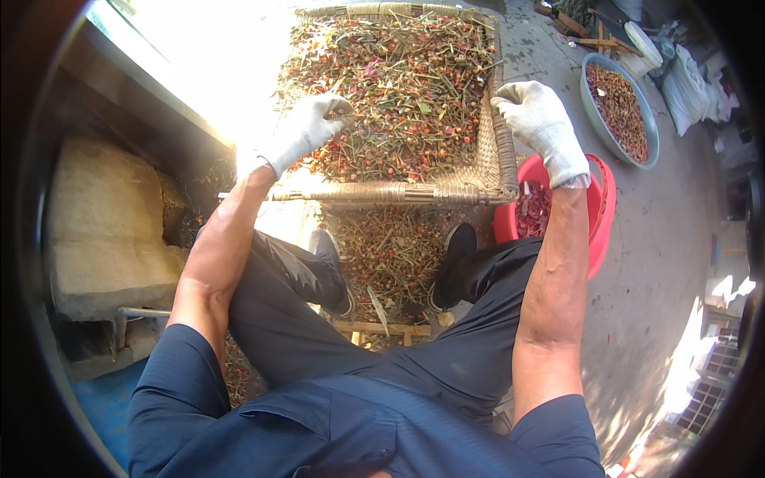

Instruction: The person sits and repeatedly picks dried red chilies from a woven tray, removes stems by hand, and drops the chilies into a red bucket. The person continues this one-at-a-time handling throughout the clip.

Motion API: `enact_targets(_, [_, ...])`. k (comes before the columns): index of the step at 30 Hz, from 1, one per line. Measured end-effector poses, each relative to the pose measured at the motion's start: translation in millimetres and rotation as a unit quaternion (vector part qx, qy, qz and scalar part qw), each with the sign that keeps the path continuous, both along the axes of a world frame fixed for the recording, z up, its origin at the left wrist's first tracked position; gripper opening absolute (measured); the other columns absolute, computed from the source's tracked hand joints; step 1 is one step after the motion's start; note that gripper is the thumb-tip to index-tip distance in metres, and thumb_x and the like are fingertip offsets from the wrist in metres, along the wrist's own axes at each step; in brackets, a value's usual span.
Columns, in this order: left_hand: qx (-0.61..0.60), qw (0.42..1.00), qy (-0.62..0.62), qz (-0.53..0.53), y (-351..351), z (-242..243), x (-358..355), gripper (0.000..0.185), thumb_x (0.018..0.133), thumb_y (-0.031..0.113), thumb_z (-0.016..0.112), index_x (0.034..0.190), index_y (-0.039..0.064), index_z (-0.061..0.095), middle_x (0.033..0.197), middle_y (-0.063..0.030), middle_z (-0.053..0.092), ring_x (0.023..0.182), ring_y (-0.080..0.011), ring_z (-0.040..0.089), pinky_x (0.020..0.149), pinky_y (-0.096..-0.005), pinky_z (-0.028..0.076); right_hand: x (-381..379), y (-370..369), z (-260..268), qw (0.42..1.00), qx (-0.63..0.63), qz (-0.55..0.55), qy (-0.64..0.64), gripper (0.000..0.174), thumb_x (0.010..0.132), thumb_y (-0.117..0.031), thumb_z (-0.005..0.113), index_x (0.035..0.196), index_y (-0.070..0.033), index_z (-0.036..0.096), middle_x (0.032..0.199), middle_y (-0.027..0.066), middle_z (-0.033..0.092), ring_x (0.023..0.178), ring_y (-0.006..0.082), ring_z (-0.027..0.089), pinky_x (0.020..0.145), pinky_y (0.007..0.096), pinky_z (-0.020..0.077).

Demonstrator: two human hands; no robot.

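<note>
A rectangular woven wicker tray (412,192) lies before me, filled with dried stems, leaf bits and small red-orange pieces, perhaps fruits or buds (412,89). Over its left part hangs my left hand (308,128) in a white knit glove, thumb and fingers curved towards each other. Whether a small bit is between those fingertips is too fine to see. My right hand (535,113), gloved alike, is at the tray's right rim with its fingers bent together. Its fingertips overlap the rim in view; a grip cannot be made out.
Below my right forearm stands a red plastic bucket (605,221) with dark red dried pieces (532,209). A blue-grey basin (651,134) of reddish plant bits is farther right, near white sacks (687,89). Stem debris (391,257) covers the ground between my shoes. A foam-like block (113,227) is left.
</note>
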State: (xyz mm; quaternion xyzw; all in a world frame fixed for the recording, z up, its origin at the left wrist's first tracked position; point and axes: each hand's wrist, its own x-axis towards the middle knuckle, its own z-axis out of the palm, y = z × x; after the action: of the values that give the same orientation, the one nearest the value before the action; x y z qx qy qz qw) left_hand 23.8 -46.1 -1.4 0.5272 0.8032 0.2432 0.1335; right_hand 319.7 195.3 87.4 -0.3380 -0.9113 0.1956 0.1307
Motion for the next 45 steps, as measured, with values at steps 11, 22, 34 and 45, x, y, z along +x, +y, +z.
enact_targets(11, [-0.041,0.984,0.154,-0.078,-2.5,-12.3,32.6,0.047,0.091,0.014,0.075,0.136,0.012,0.064,0.129,-0.0106,0.063,0.106,-0.0322,0.070,0.095,-0.0413,0.057,-6.6,-2.1,-1.2,0.999,-0.011,0.014,-0.030,0.028,0.094,-0.031,0.070,0.106,-0.008,0.080,0.099,0.0178,0.077,0.095,0.0347,0.075,0.090,0.0424,0.0564])
enact_targets(22, [0.081,0.994,0.078,-0.014,6.9,-16.4,14.6,0.023,0.092,0.011,0.071,0.114,0.006,0.076,0.098,-0.0126,0.075,0.086,-0.0256,0.074,0.081,-0.0358,0.059,-9.0,-3.3,0.8,0.999,-0.011,0.020,-0.042,0.028,0.094,-0.032,0.070,0.107,-0.009,0.080,0.102,0.0166,0.078,0.098,0.0347,0.074,0.091,0.0430,0.0564])
enact_targets(34, [0.085,0.910,-0.399,0.075,-1.9,11.1,4.7,0.045,0.101,0.013,0.070,0.138,-0.009,0.056,0.097,-0.0092,0.072,0.071,-0.0111,0.066,0.063,-0.0255,0.056,-7.1,-4.2,2.3,0.999,-0.014,0.026,-0.044,0.029,0.095,-0.032,0.069,0.108,-0.009,0.080,0.102,0.0172,0.078,0.098,0.0342,0.075,0.091,0.0424,0.0564])
enact_targets(45, [0.098,0.882,-0.458,0.046,-3.9,23.8,4.7,0.042,0.100,0.014,0.073,0.134,-0.007,0.058,0.098,-0.0088,0.071,0.070,-0.0094,0.066,0.058,-0.0216,0.054,-8.8,-3.9,0.2,0.998,-0.012,0.046,-0.043,0.028,0.096,-0.031,0.068,0.109,-0.009,0.080,0.100,0.0174,0.078,0.097,0.0347,0.074,0.090,0.0426,0.0564])
